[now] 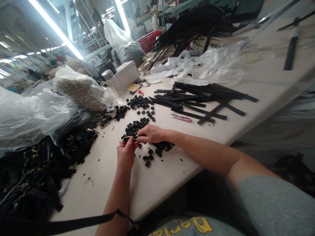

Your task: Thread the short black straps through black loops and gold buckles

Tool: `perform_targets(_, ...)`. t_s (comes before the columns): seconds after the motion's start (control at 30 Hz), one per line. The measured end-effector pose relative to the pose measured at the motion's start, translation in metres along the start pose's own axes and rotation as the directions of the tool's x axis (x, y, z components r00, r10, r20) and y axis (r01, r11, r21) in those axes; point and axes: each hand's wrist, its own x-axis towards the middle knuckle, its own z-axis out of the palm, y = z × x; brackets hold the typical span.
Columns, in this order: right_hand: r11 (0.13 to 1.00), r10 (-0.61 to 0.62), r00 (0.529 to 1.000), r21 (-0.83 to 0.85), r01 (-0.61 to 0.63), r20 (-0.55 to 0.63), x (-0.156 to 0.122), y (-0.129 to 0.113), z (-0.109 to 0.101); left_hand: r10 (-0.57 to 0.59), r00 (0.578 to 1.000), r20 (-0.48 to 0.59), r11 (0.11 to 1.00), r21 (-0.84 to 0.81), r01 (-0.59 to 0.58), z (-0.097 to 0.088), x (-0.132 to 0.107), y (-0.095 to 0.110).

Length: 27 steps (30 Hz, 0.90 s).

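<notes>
You are pinching a small black piece [127,139] between the thumb and fingers of your left hand [125,150], while the fingers of your right hand [151,133] are drawing together at its right end; whether they are gripping the piece itself or something tiny, I cannot tell. For good work here, the left pinch should be bracing the piece firmly and squarely, near the end being worked, with the right fingertips making small, controlled movements and not twisting it askew.

The piece is sitting between both hands, upright on the left fingertips and just left of the right ones, well in from the near edge of the counter [98,190]. A pile of small black loops [137,124] is lying just beyond it, and a few loose loops [148,160] are resting towards the near edge. Pink-handled snips [182,118] are lying beyond your right forearm, with black strips [209,98] spreading towards the counter's right edge.
</notes>
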Motion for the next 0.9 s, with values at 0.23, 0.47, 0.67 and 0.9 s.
perform_targets(0.23,0.991,-0.014,1.0,0.133,0.012,0.012,0.0,0.003,0.002,0.075,0.997,0.028,0.996,0.039,-0.076,0.0,-0.002,-0.001)
perform_targets(0.47,0.993,-0.087,0.996,0.076,0.085,0.012,-0.004,-0.003,-0.001,0.128,0.991,0.024,0.99,0.052,-0.129,-0.001,-0.001,-0.006)
perform_targets(0.67,0.979,-0.105,0.991,-0.183,0.088,-0.085,-0.003,0.0,0.001,0.254,0.967,0.038,0.936,0.243,-0.255,-0.002,-0.002,-0.009)
perform_targets(0.9,0.974,-0.047,0.983,-0.227,0.005,-0.18,-0.002,0.001,-0.005,0.366,0.916,0.165,0.835,0.376,-0.401,-0.004,-0.007,-0.01)
